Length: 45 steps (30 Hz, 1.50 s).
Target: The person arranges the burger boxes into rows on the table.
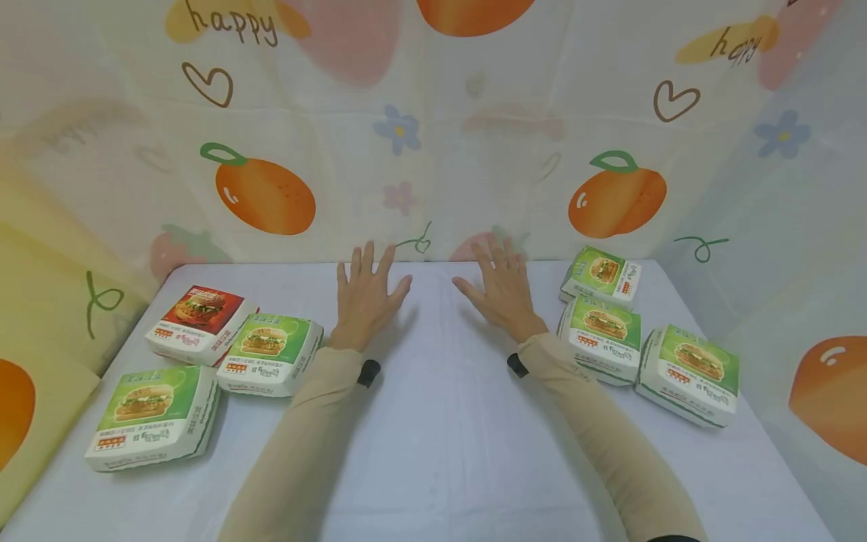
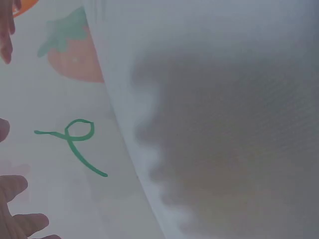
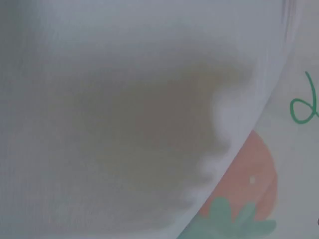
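Burger boxes point(image 1: 145, 406), six in all, lie on the desk point(image 1: 433, 452) in two groups of three, left and right, with a wide strip of white cloth between. Desk covered in smooth pale cloth, few creases. Behind and at both sides, hanging fabric point(image 1: 433, 165): off-white, yellowish at far left, printed with oranges, brown hearts, blue flowers, green curls and the word "happy"; fainter prints show through, a strawberry among them.

Boxes look like printed card: squat, squarish, with softened edges, burger picture on each lid. Left group: one red-topped box point(image 1: 203, 320) at the back, two green-topped. Right group: all green-topped, set close together, rear one point(image 1: 603, 272) near the back edge.

Left hand point(image 1: 368, 301) and right hand point(image 1: 504, 297) reach over the far part of the desk between the groups, backs up, fingers straight and spread, thumbs pointing inward; both free of any object. Soft hand shadows on the cloth in both wrist views. Beige sleeves point(image 1: 291, 452), black band point(image 1: 369, 373) at each wrist. Sleeves overlap the inner boxes in the head view; contact cannot be told.
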{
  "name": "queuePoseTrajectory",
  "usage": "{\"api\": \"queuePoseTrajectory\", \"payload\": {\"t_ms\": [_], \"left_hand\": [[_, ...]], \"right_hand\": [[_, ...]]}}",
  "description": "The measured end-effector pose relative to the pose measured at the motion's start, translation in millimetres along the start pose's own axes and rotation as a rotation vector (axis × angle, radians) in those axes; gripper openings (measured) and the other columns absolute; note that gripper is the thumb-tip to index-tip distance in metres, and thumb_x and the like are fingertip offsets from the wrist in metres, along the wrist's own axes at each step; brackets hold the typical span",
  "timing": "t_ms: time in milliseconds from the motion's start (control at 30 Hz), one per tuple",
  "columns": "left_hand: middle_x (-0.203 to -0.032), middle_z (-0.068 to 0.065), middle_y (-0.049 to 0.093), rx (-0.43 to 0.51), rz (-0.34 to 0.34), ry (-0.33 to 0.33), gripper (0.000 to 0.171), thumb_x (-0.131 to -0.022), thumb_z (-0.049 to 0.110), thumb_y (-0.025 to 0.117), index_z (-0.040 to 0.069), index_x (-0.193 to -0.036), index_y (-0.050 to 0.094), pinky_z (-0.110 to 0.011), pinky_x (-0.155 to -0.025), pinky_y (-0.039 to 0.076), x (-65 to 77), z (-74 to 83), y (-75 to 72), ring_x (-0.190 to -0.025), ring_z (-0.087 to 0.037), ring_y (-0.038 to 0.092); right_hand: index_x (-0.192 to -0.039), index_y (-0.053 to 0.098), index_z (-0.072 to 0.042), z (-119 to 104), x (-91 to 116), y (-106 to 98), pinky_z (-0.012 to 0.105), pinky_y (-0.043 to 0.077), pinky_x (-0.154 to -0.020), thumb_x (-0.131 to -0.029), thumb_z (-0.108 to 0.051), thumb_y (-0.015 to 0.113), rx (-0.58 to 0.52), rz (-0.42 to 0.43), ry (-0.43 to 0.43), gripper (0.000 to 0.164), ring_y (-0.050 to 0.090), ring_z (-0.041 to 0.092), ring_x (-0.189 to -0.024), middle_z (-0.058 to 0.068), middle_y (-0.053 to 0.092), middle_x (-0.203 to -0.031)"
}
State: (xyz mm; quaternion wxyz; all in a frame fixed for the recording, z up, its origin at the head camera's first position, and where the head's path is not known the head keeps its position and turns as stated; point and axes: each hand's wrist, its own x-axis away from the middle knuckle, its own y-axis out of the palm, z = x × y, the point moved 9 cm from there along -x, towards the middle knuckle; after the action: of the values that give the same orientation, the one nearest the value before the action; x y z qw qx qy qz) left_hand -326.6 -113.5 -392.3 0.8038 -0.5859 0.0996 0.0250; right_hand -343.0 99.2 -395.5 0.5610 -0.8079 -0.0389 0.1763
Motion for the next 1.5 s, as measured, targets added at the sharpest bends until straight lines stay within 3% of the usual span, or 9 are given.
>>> {"api": "queuePoseTrajectory", "payload": {"t_ms": [467,967,1500], "left_hand": [[-0.164,-0.016,0.024,-0.004,0.043,-0.001,0.066,-0.099,0.05,0.046,0.02,-0.156,0.03,-0.064,-0.121,0.016,15.8,-1.3,-15.4,-0.151,-0.039,0.02],[-0.161,-0.019,0.03,0.028,0.111,0.008,0.064,-0.098,0.044,0.054,0.017,-0.153,0.037,-0.064,-0.119,0.022,34.4,-1.2,-31.9,-0.148,-0.041,0.027],[-0.156,-0.025,0.033,0.098,0.171,0.011,0.061,-0.096,0.036,0.059,0.01,-0.149,0.042,-0.068,-0.117,0.022,62.3,-20.3,-55.9,-0.143,-0.047,0.031]], "right_hand": [[-0.154,0.035,-0.011,-39,7,7,0.065,0.018,-0.12,-0.096,-0.056,0.051,-0.059,0.034,-0.105,0.075,0.015,0.043,-0.151,0.014,0.021,-0.164],[-0.154,0.034,-0.011,-70,13,8,0.06,0.018,-0.122,-0.097,-0.054,0.052,-0.148,0.009,-0.138,0.073,0.019,0.042,-0.151,0.014,0.022,-0.164],[-0.155,0.033,-0.013,-94,17,18,0.06,0.019,-0.122,-0.098,-0.052,0.051,-0.191,-0.033,-0.174,0.071,0.016,0.039,-0.153,0.012,0.024,-0.164]]}}
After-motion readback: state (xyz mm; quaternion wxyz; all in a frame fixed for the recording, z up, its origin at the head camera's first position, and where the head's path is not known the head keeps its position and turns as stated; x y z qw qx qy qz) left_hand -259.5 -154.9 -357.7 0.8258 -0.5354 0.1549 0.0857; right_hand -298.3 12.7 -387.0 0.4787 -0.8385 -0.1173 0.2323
